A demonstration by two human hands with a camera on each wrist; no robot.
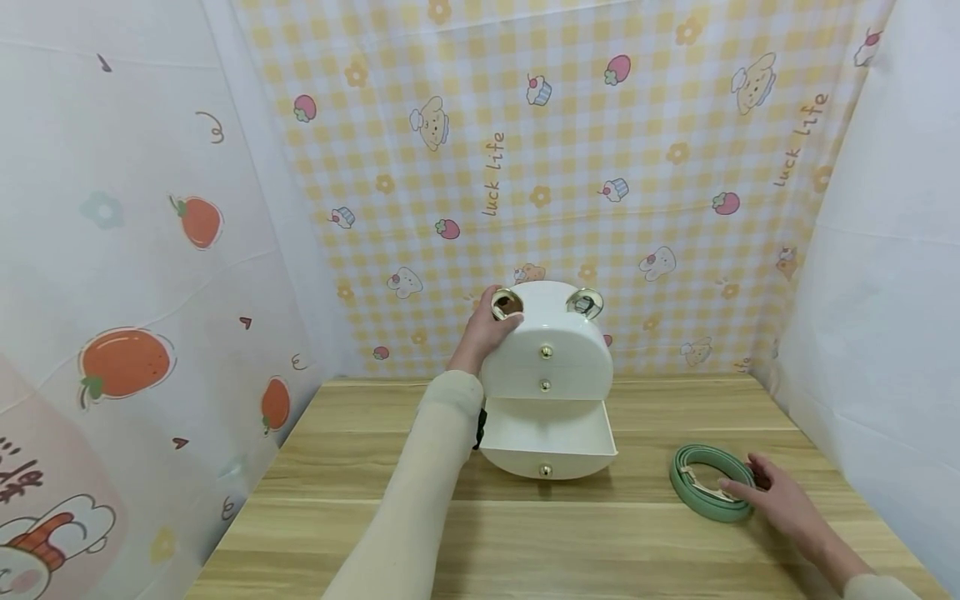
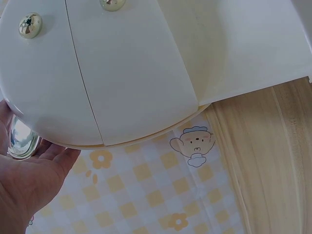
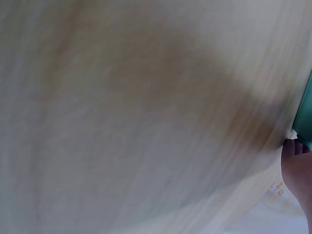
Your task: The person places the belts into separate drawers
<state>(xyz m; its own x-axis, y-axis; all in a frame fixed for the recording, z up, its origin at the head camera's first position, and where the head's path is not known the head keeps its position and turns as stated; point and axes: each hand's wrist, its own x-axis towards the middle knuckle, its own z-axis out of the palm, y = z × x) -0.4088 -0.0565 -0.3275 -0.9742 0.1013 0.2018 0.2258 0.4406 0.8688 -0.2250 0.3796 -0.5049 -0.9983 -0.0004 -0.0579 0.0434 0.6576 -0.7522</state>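
Note:
A white rounded drawer box [image 1: 547, 354] with small gold knobs stands on the table, and its bottom drawer [image 1: 547, 429] is pulled out, showing a bare inside. My left hand [image 1: 483, 333] grips the box's upper left edge beside a round gold-rimmed eye [image 1: 507, 304], thumb in front and other fingers partly hidden behind. In the left wrist view, that hand [image 2: 36, 178] wraps around the shiny eye piece [image 2: 22, 139]. To the right lies a coiled green belt [image 1: 705, 504] with a gold-coloured buckle. My right hand [image 1: 783, 504] pinches its right side, thumb over the band.
A wooden table [image 1: 600, 550] carries everything. Behind it hangs a yellow checked cloth [image 1: 525, 167], close to the back of the box. White cloth walls [image 1: 885, 275] close off both sides. A dark object [image 1: 480, 429] shows at the box's lower left, partly hidden by the sleeve.

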